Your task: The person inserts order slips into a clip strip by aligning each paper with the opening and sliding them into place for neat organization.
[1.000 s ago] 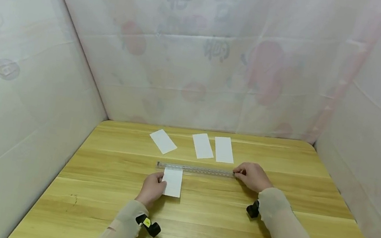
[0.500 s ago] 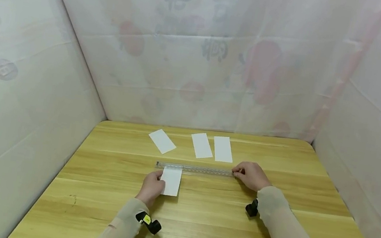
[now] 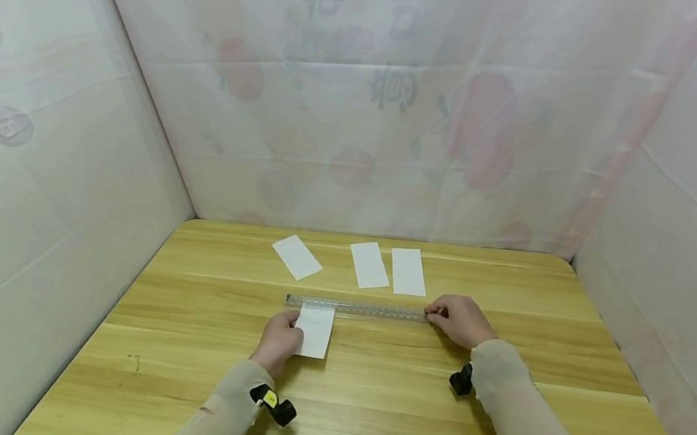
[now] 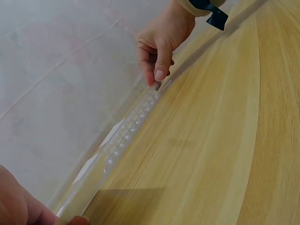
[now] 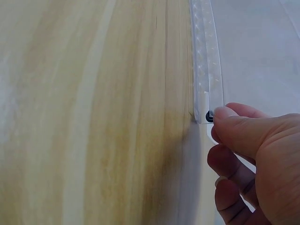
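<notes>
My left hand (image 3: pixel 278 341) pinches the left edge of a white paper card (image 3: pixel 314 334) between thumb and fingers. The card's far edge meets a long, clear plastic strip (image 3: pixel 371 312) near its left end; whether it lies under or inside cannot be told. The strip lies crosswise on the table, with a ridged pattern along it. At its right end my right hand (image 3: pixel 460 321) pinches the tip; the right wrist view shows the thumb (image 5: pixel 225 115) beside a small black piece (image 5: pixel 209 116). In the left wrist view most of the left hand is cut off.
Beyond the strip lie three white cards: a slanted left card (image 3: pixel 297 257), a middle card (image 3: pixel 370 265) and a right card (image 3: pixel 409 271). The wooden table (image 3: pixel 371 419) is bounded by a fabric wall (image 3: pixel 364 121) at the back and by others at both sides.
Both hands keep their grips and stay almost still. The card in the left hand shifts only very slightly; the strip and the other cards stay put.
</notes>
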`<state>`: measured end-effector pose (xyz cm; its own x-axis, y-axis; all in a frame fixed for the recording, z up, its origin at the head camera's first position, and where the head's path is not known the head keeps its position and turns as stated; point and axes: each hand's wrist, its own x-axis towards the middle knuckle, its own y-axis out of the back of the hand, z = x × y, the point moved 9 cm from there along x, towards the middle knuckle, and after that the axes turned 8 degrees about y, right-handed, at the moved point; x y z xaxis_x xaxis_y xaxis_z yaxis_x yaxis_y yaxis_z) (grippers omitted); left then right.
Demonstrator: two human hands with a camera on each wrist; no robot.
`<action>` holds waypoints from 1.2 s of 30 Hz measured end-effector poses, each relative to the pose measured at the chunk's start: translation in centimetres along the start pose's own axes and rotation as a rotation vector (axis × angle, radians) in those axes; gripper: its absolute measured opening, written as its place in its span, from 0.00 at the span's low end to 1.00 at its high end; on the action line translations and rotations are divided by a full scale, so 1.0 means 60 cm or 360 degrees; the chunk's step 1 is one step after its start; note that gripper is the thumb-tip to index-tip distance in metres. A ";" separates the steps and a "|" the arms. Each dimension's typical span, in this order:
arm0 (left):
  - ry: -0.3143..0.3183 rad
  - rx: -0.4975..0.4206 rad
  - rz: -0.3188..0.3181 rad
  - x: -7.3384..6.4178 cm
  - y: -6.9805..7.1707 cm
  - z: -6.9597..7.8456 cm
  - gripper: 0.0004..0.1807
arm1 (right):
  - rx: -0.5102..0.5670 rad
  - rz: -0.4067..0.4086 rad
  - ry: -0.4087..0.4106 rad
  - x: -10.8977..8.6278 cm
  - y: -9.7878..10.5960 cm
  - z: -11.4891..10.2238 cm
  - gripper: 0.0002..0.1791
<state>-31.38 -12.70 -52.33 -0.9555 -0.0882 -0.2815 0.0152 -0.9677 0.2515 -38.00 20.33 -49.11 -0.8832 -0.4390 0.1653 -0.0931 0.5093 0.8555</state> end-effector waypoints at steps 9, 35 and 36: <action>-0.0005 0.0042 -0.0019 -0.002 -0.006 0.003 0.32 | -0.0001 0.0002 0.0022 -0.001 -0.002 0.000 0.06; -0.0022 0.0017 -0.0043 -0.004 -0.034 0.014 0.30 | 0.0014 -0.0003 -0.0001 -0.002 -0.002 0.001 0.06; -0.0020 0.0018 -0.0051 -0.004 -0.035 0.014 0.30 | 0.0013 -0.0008 -0.0006 -0.003 -0.002 0.001 0.06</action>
<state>-31.40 -10.44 -52.01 -0.9591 -0.0544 -0.2778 -0.0184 -0.9673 0.2531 -37.88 20.39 -49.30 -0.8844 -0.4389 0.1590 -0.1014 0.5131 0.8523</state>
